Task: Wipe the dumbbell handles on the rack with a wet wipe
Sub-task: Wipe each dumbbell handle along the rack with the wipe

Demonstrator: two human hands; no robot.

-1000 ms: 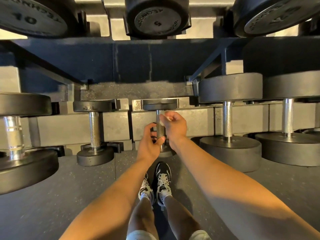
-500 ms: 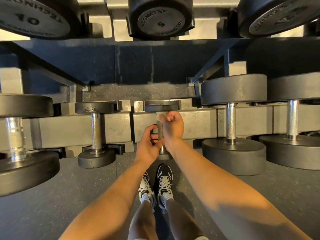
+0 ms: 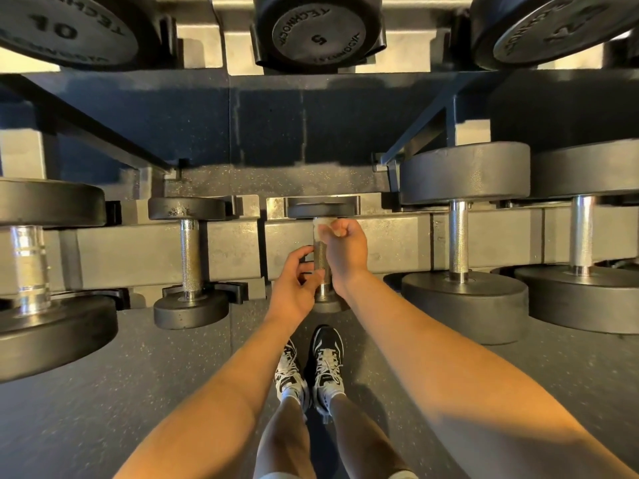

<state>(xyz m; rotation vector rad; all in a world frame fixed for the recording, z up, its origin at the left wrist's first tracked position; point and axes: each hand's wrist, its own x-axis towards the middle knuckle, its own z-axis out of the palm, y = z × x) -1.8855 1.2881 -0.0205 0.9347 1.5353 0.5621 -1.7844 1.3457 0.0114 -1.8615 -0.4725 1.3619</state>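
1. Steel, knurled and cylindrical, forms the dumbbell handle (image 3: 320, 257) at the centre of the frame. It runs up and down between two flat, dark, matte heads, and the wrists largely hide the lower one.
2. The wet wipe (image 3: 323, 224) is a thin, pale sheet wrapped round the handle's top end, just under the upper head. A second ago only a sliver of it showed beside the knuckles.
3. The right hand (image 3: 345, 247) is closed in a tight fist around wipe and handle together. It has slid slightly up toward the upper head.
4. The left hand (image 3: 294, 285) curls round the lower handle, with the thumb on bare metal and the fingers curving in from the left. Its hold is unchanged.
5. The rack (image 3: 235, 250) carries this dumbbell in its lower row on a scuffed grey metal beam with black cradles.
6. To the left lies a small neighbouring dumbbell (image 3: 190, 257) with the same knurled bar. To the right lies a larger dumbbell (image 3: 458, 236) with thick discs.
7. Along the upper edge are round heads embossed 5 (image 3: 318, 29) and 10 (image 3: 65, 29).
8. At lower centre, black-and-white laced shoes (image 3: 326, 361) stand on the speckled rubber floor (image 3: 138, 375).
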